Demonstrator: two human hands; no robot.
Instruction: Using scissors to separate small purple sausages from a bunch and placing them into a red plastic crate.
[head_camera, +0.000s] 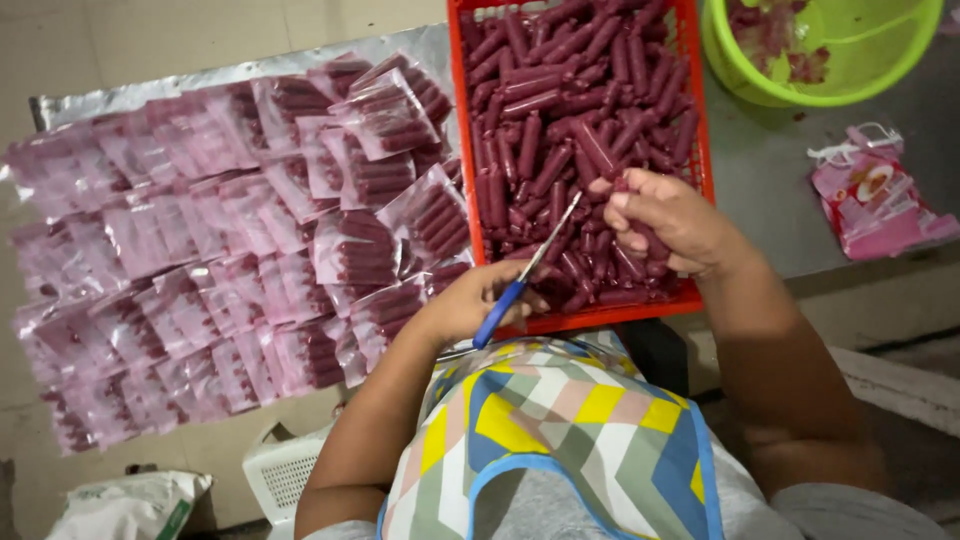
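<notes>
My left hand (478, 297) grips blue-handled scissors (525, 270), blades pointing up and right toward my right hand (668, 222). My right hand holds a few dark red sausages (650, 240) just above a red plastic crate (600, 318). The crate is filled with many loose sausages (570, 110) of the same kind. Both hands hover over the crate's near edge. The scissor tips almost reach the fingers of my right hand.
Clear bags packed with sausages (230, 240) lie in rows on a foil-covered surface (90, 100) to the left. A green bowl (820, 60) with scraps stands at the top right. A pink packet (880, 195) lies on the grey table. A white basket (285, 470) sits below.
</notes>
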